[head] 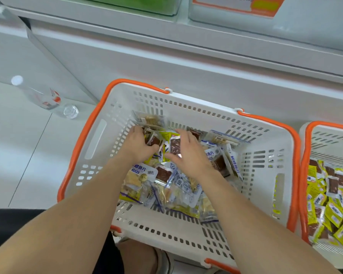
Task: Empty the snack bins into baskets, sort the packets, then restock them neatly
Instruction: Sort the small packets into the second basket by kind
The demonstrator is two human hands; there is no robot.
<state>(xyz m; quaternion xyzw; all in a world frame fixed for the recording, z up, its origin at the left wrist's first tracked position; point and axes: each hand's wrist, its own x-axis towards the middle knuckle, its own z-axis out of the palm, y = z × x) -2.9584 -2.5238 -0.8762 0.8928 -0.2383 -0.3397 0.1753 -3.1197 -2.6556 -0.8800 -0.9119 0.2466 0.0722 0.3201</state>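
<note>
Here, a white slotted shopping basket (186, 100) with orange handles sits on the pale tiled floor (18, 155) against a white shelf unit (147, 62), and both bare forearms reach down into it. The left hand (142, 144) is curled round a small bunch of brown-and-yellow packets (153, 140) near the basket's far wall. Just beside it, the right hand (188, 153) arches over a brown-windowed packet (175, 146), thumb below and fingers spread above; whether it actually grips the packet I cannot tell. Blue-and-white fish-slice packets (141, 175) lie mixed and overlapping across the basket's bottom. A second basket (325, 132) touches the first on the right and holds mostly yellow packets (329, 210). A clear water bottle (46, 97) lies on the floor to the left.
</note>
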